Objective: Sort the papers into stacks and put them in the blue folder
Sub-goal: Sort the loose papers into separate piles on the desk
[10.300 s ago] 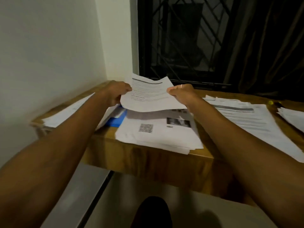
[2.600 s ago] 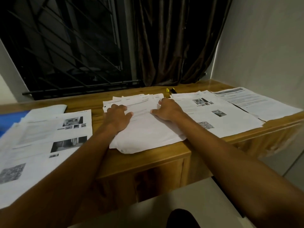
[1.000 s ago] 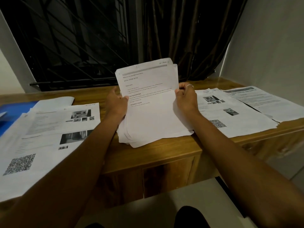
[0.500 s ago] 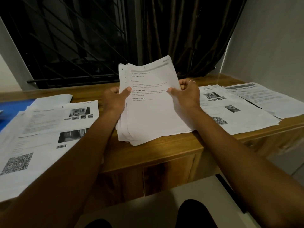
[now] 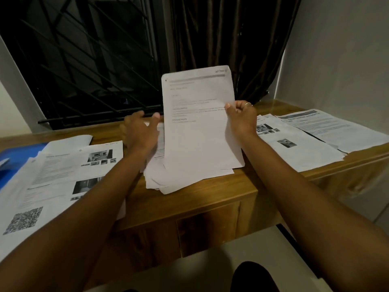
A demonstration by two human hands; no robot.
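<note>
Right hand (image 5: 242, 120) pinches a sheet (image 5: 200, 133) upright, likely to read its heading for sorting; left hand (image 5: 140, 133), fingers spread and empty, hovers by the pile (image 5: 168, 182) beneath; blue folder (image 5: 14, 154) lies at 9 o'clock on the bench (image 5: 210, 199).

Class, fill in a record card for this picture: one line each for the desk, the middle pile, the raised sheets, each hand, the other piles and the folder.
desk: wooden
middle pile: uneven, on the desk
raised sheets: upright, printed, above the middle pile
right hand: pinches their right edge
left hand: open, fingers spread, by their left edge; contact unclear
left pile: photos and QR code on top
right piles: two, side by side
folder: blue, far left, partly under papers
</note>
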